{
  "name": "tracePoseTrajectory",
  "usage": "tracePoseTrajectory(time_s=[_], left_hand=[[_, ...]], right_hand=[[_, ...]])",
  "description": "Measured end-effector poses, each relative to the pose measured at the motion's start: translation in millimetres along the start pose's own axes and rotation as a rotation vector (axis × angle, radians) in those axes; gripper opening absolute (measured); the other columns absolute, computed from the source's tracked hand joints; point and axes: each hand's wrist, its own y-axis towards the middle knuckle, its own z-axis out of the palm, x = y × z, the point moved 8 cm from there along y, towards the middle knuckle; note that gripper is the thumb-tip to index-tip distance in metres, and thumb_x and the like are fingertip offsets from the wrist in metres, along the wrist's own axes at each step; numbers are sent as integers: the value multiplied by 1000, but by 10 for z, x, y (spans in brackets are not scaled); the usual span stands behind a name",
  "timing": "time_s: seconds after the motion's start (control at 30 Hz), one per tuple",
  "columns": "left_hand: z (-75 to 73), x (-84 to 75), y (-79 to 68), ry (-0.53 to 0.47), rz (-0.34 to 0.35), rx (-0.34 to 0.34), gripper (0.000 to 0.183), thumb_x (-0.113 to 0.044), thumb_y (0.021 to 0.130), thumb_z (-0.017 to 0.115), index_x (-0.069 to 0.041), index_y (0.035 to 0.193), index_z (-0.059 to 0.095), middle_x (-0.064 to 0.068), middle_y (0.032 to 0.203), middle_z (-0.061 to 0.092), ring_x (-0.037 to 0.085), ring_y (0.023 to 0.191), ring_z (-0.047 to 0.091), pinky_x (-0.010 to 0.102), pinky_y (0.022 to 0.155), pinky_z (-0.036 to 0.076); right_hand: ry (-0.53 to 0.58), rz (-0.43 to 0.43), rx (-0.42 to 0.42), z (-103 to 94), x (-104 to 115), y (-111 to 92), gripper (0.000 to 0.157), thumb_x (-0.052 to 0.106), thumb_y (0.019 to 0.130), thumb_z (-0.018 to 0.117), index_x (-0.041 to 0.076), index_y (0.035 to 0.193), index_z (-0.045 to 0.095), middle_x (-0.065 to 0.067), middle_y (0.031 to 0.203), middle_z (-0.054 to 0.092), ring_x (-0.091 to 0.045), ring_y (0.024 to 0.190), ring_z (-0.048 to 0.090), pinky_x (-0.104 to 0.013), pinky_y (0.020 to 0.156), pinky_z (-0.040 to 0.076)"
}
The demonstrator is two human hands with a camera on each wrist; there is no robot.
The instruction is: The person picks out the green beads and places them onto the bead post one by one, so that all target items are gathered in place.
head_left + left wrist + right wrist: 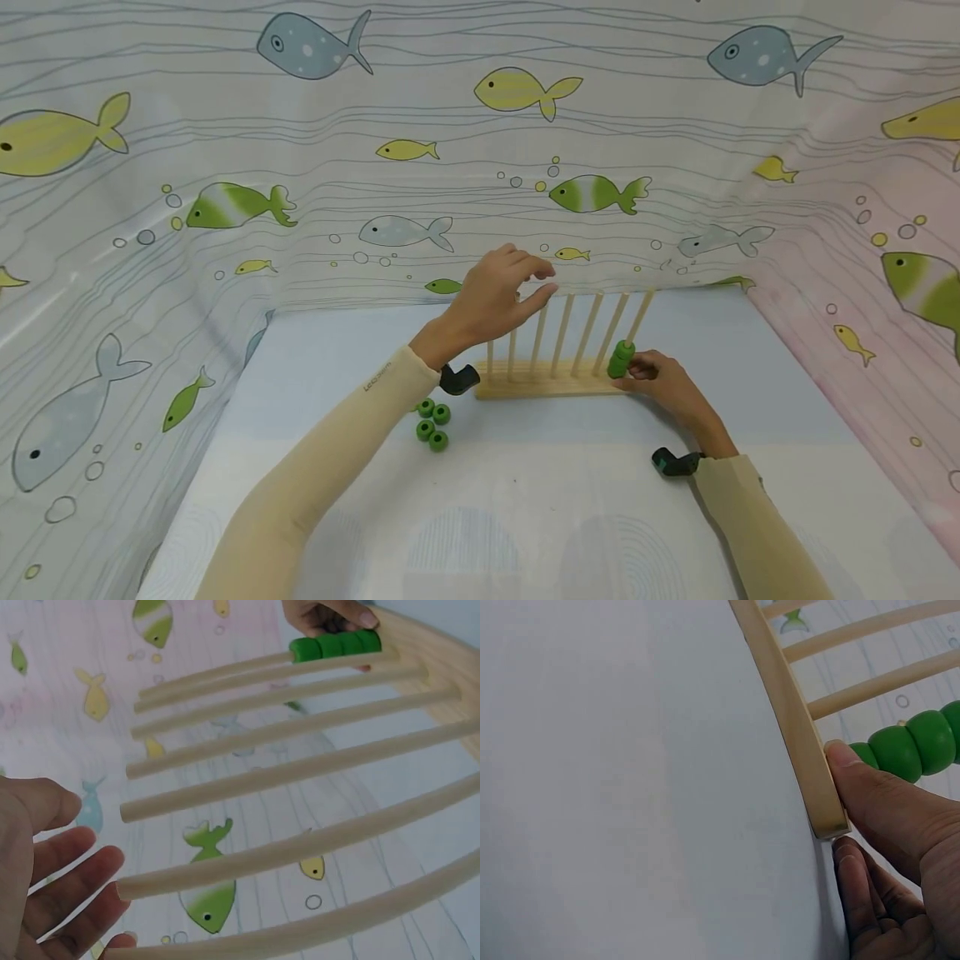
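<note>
A wooden peg rack (555,387) stands on the table, several thin upright pegs (300,776) rising from its base. Green beads (621,359) are stacked at the bottom of the rightmost peg. My right hand (667,387) holds the right end of the base, thumb (847,757) by the lowest bead and fingers at the end of the wood. Near the tops of the left pegs, my left hand (502,292) is raised with nothing in it. In the left wrist view its fingers (79,870) are spread and loosely bent beside the peg tips.
Several loose green beads (438,414) lie on the table left of the rack, close under the left forearm. A fish-patterned sheet (420,192) rises behind and at both sides of the pale table (525,483).
</note>
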Motion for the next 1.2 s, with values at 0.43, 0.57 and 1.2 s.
tracePoseTrajectory(time_s=[0.43,0.57,1.2], left_hand=[[-133,180,-316,-28,-29,-15,24,-28,96,74,-8,109,74,2,103,74,20,90,62,32,82,49],[-160,256,-425,-36,-47,-20,27,-29,94,76,-7,110,73,2,104,73,18,88,62,33,83,50],[-176,494,-1017,-29,-175,64,37,-31,91,79,-7,118,69,5,109,69,18,91,61,33,80,50]], right_hand=[[28,-12,10,-9,51,-24,66,32,90,82,-6,137,57,-21,125,59,-26,108,57,-21,84,50],[33,-13,14,-9,43,-21,66,32,90,82,-6,138,57,-21,125,59,-26,108,56,-21,84,50],[10,-33,9,5,17,-11,66,34,90,82,-5,137,58,-19,124,59,-27,108,56,-22,84,50]])
